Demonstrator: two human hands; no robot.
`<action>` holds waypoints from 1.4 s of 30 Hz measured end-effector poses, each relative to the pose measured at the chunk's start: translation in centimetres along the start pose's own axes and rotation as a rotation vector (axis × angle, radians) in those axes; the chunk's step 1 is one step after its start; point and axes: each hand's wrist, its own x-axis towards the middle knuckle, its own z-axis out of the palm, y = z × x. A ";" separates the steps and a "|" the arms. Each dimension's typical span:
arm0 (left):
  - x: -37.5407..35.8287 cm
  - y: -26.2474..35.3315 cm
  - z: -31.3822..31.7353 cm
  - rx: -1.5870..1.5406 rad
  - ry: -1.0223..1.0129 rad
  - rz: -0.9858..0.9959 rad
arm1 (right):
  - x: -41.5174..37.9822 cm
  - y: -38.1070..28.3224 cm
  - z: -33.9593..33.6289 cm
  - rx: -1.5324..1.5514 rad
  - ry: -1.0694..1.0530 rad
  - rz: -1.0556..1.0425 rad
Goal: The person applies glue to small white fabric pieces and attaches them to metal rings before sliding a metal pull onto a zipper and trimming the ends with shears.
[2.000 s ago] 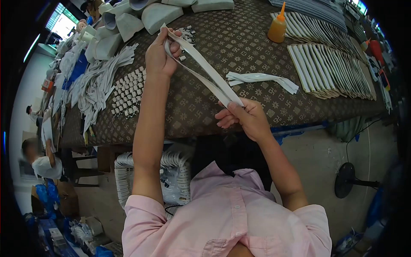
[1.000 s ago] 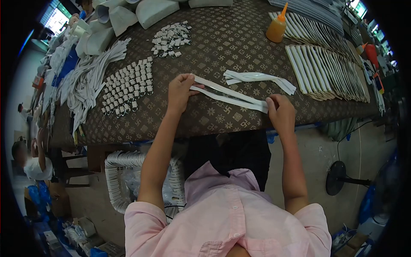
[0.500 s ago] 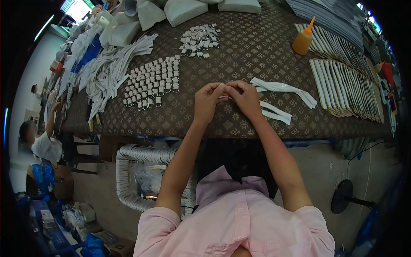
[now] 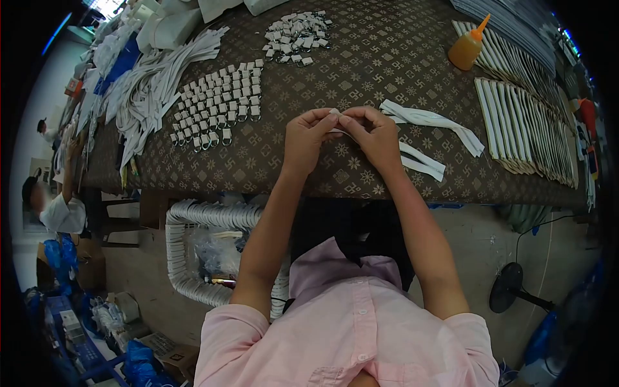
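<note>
My left hand (image 4: 307,138) and my right hand (image 4: 376,137) meet above the patterned tablecloth (image 4: 335,77), fingertips pinched together on a small white piece (image 4: 335,112). Most of that piece is hidden by the fingers. White strips (image 4: 432,120) lie just right of my right hand, with a shorter white strip (image 4: 422,161) nearer the table's front edge. Left of my left hand, small white tabs with metal rings (image 4: 219,103) lie in rows. A loose pile of similar tabs (image 4: 298,37) sits farther back.
An orange glue bottle (image 4: 465,49) stands at the back right beside rows of folded white strips (image 4: 516,126). Long white strips (image 4: 151,84) are heaped at the left. Another person (image 4: 63,213) is at the far left. A white-wrapped frame (image 4: 184,284) is below the table.
The view has shifted slightly, so the table's contents sit higher in the picture. Both hands stay together, and a little more of the white piece shows between the fingertips.
</note>
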 end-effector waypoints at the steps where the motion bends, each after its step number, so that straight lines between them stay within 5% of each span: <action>1: -0.1 0.0 0.1 0.042 0.032 0.010 | 0.0 -0.2 0.0 0.014 -0.010 -0.003; 5: -0.7 -0.4 1.2 0.394 0.167 0.163 | -0.1 -0.4 -0.1 -0.058 -0.006 -0.069; 7: -1.0 -0.8 1.3 0.777 0.224 0.602 | -0.1 -0.4 0.0 -0.051 0.004 -0.141; 13: -0.9 -1.2 0.7 0.915 0.194 0.719 | -0.1 -0.2 0.0 -0.156 -0.010 -0.185; 26: -1.2 -1.0 0.5 0.983 0.171 0.753 | -0.2 -0.2 -0.1 -0.159 0.003 -0.204; 31: -1.1 -1.6 0.7 1.053 0.174 0.840 | -0.1 -0.6 -0.5 -0.100 -0.047 0.002; 42: -1.2 -0.1 -0.4 1.062 0.002 0.797 | -0.2 -0.1 -1.0 -0.177 -0.130 -0.106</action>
